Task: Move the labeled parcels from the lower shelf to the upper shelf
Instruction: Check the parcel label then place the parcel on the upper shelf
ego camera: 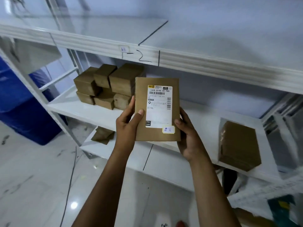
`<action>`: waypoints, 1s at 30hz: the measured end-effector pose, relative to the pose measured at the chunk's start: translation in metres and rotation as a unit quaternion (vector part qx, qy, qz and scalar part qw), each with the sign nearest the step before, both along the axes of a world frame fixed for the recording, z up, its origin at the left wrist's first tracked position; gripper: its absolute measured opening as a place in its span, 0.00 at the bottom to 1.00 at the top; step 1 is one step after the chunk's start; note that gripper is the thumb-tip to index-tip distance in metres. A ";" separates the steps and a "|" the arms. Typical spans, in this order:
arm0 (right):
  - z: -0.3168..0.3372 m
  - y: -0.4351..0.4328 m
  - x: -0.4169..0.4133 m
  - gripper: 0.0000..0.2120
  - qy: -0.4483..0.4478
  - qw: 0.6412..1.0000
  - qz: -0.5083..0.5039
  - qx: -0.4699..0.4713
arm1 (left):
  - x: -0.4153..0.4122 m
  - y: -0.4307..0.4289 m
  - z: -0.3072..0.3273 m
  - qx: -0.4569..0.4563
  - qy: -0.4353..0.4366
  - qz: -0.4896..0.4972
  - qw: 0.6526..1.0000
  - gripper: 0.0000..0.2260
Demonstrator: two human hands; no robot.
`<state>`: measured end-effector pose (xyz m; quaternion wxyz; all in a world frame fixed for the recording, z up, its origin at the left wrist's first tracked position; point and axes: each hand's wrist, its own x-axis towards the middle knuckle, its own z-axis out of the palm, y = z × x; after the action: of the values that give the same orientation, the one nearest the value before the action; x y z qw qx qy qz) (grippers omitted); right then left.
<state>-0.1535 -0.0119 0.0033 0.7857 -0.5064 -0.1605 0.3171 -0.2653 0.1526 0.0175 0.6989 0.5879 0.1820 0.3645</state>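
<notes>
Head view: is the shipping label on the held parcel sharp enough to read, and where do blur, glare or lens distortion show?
Head view: the label on the parcel is sharp in its large print, small lines smeared; the upper shelf edge is blurred at right and bowed by the wide lens; lamp glare spots the floor; the overall cast is bluish.

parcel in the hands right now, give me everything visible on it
The held parcel is a flat brown cardboard pack, rectangular, held upright with its face to the camera, in front of the middle shelf. A white shipping label covers most of the face, with barcodes and the codes "160A B748-00 PDD" and "B748"; a small handwritten sticker sits at its lower right corner. The left hand grips the left edge, thumb on the face; the right hand holds the lower right edge. Nothing else touches it.
</notes>
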 end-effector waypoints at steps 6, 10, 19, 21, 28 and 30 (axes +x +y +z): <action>0.006 0.046 -0.030 0.29 -0.020 0.998 0.044 0.042 | -0.042 0.033 0.011 -0.013 -0.008 0.048 0.999 0.25; 0.021 0.104 -0.068 0.29 -0.060 0.993 0.097 0.043 | -0.086 0.084 0.022 -0.024 -0.045 0.088 0.995 0.32; 0.067 0.217 -0.091 0.29 -0.192 0.974 0.116 0.027 | -0.122 0.181 0.062 0.014 -0.098 0.132 0.986 0.27; 0.075 0.247 -0.090 0.30 -0.213 0.971 0.105 0.032 | -0.121 0.209 0.069 0.026 -0.105 0.135 0.985 0.28; 0.121 0.365 -0.069 0.29 -0.279 0.954 0.076 0.081 | -0.081 0.325 0.110 0.038 -0.147 0.127 0.980 0.24; 0.141 0.398 -0.061 0.29 -0.294 0.951 0.040 0.090 | -0.065 0.361 0.126 0.043 -0.148 0.111 0.982 0.22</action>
<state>-0.2147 0.3864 0.1440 0.7326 -0.4972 -0.4329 0.1694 -0.3302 0.5138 0.1439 0.6477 0.5328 0.1246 0.5302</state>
